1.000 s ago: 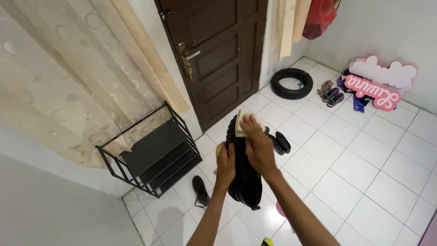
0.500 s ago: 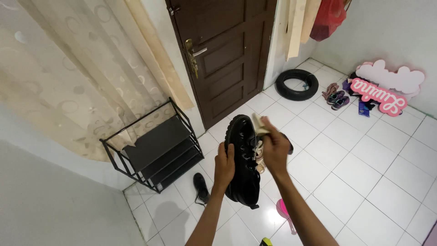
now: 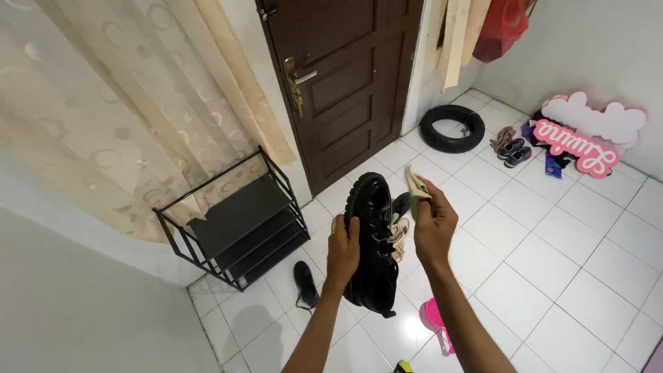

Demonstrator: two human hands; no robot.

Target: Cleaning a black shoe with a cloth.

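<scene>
My left hand (image 3: 343, 250) grips a glossy black lace-up shoe (image 3: 371, 238) by its side and holds it up in front of me, toe pointing away. To the right of the shoe, my right hand (image 3: 431, 224) pinches a small pale cloth (image 3: 416, 185), lifted clear of the leather. Between my hands and below them, a pinkish shoe (image 3: 399, 231) and a dark one show on the tiles.
A black metal shoe rack (image 3: 235, 226) stands at the left under a cream curtain. A single black shoe (image 3: 304, 283) lies near it. Farther off are a dark wooden door (image 3: 345, 76), a tyre (image 3: 452, 126), small shoes (image 3: 510, 146) and a pink sign (image 3: 577, 145). A pink object (image 3: 435, 321) lies by my right arm.
My right hand has slid the cloth off the shoe's toe and drawn it away to the right. The left hand keeps its grip on the shoe, now turned laces up.
</scene>
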